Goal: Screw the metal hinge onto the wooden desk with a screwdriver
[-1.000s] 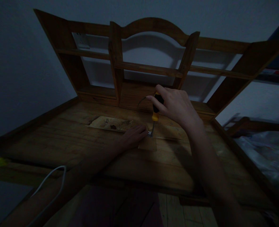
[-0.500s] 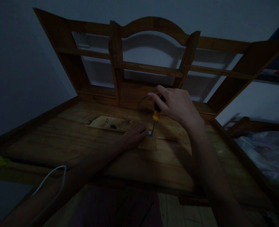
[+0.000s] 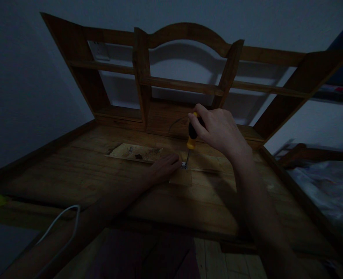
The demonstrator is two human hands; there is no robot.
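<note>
My right hand [image 3: 218, 126] is closed round the black and yellow handle of a screwdriver [image 3: 191, 143]. Its shaft points down, slightly tilted, with the tip at a small silvery metal fitting [image 3: 183, 164]. That fitting lies at the upper edge of a small thin wooden piece [image 3: 181, 178] on the desk. My left hand [image 3: 166, 167] rests low on the wood, its fingers drawn together and their tips against the fitting's left side. The dim light hides the exact grip and any screw under the tip.
The wooden desk top [image 3: 116, 180] has a raised shelf unit [image 3: 186, 86] along its back. Left of my hands lies a pale, stained board [image 3: 125, 151] with a dark bit on it. A white cable [image 3: 62, 212] loops by my left forearm. Plastic-covered things [image 3: 328, 186] are at right.
The fingers of my right hand have shifted round the screwdriver handle, and its yellow top shows more. My left hand and the fitting stay in place; the view has moved slightly.
</note>
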